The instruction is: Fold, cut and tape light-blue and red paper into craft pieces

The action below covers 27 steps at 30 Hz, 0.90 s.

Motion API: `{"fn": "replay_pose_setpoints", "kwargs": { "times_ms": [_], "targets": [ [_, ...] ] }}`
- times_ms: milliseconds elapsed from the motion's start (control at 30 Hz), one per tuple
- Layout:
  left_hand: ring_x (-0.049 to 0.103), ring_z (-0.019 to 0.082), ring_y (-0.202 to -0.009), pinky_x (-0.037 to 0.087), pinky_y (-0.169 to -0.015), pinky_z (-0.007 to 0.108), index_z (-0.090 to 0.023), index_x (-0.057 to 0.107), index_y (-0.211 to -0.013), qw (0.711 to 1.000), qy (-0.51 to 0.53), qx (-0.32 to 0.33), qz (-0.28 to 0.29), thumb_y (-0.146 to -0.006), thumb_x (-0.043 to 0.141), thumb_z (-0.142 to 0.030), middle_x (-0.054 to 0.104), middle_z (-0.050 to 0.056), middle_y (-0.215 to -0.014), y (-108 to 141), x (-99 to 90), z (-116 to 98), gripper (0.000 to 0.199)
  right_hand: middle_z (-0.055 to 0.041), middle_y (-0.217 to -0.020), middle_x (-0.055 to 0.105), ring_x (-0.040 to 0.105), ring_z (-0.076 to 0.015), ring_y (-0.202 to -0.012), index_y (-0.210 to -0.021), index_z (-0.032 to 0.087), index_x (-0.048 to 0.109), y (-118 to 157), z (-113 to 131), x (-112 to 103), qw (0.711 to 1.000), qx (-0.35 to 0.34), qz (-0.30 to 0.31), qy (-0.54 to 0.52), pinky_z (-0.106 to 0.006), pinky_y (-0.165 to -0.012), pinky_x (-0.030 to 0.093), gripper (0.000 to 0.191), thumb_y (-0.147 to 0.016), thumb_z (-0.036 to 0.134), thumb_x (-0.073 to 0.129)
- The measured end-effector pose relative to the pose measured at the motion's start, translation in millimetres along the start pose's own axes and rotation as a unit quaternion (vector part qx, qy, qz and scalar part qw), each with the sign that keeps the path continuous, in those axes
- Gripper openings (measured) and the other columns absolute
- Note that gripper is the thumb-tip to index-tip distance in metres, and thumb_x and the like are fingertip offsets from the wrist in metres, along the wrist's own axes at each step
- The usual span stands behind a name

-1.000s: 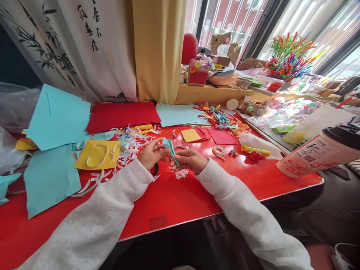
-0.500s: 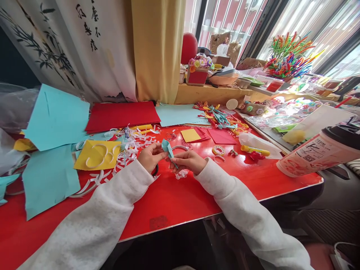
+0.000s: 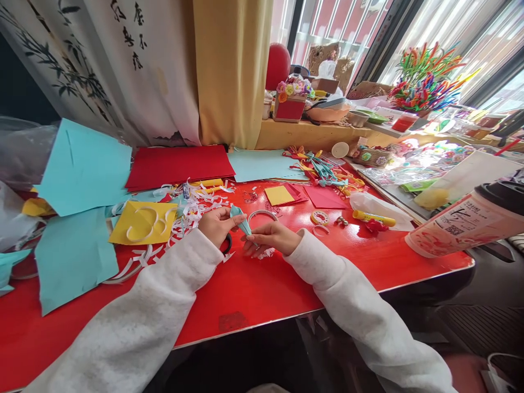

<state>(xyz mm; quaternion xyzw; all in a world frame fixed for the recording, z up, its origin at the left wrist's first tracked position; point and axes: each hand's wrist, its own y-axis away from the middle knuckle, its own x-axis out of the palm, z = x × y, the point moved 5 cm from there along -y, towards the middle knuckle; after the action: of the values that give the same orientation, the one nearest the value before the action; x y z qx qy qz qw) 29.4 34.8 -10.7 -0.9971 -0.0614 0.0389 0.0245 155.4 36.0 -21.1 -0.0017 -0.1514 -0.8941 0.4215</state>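
A small piece of folded light-blue paper (image 3: 244, 225) is held between my two hands above the red table (image 3: 262, 295). My left hand (image 3: 216, 225) pinches its wider upper end between thumb and fingers. The narrow lower end sits in the fingertips of my right hand (image 3: 273, 238). Just behind the hands lies a pale ring (image 3: 262, 214), partly covered. A black loop (image 3: 226, 243), perhaps a scissors handle, shows beside my left hand. White paper scraps (image 3: 267, 253) lie under my right hand.
Shredded white paper, a yellow square (image 3: 143, 222) and large blue sheets (image 3: 76, 262) spread to the left. Red sheets (image 3: 180, 166) lie at the back. A tape roll (image 3: 319, 218), a yellow glue stick (image 3: 373, 218) and a tilted drink cup (image 3: 462, 221) are on the right.
The wide end of the blue paper has turned and looks narrower, with my left thumb lying further across it. Both hands keep their hold. The camera view has shifted slightly.
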Motion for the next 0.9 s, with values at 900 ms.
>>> {"fn": "replay_pose_setpoints", "kwargs": {
  "times_ms": [900],
  "targets": [
    [0.049, 0.008, -0.05, 0.041, -0.052, 0.021, -0.012, 0.059, -0.067, 1.0, 0.004, 0.005, 0.0, -0.055, 0.065, -0.033, 0.057, -0.001, -0.057, 0, -8.5, -17, 0.024, -0.0062, -0.075, 0.065, 0.062, -0.0119, -0.068, -0.091, 0.009, 0.059, -1, -5, -2, 0.996, 0.02, 0.03, -0.082, -0.021, -0.065, 0.05, 0.027, -0.064, 0.011, 0.061]
  ]
}}
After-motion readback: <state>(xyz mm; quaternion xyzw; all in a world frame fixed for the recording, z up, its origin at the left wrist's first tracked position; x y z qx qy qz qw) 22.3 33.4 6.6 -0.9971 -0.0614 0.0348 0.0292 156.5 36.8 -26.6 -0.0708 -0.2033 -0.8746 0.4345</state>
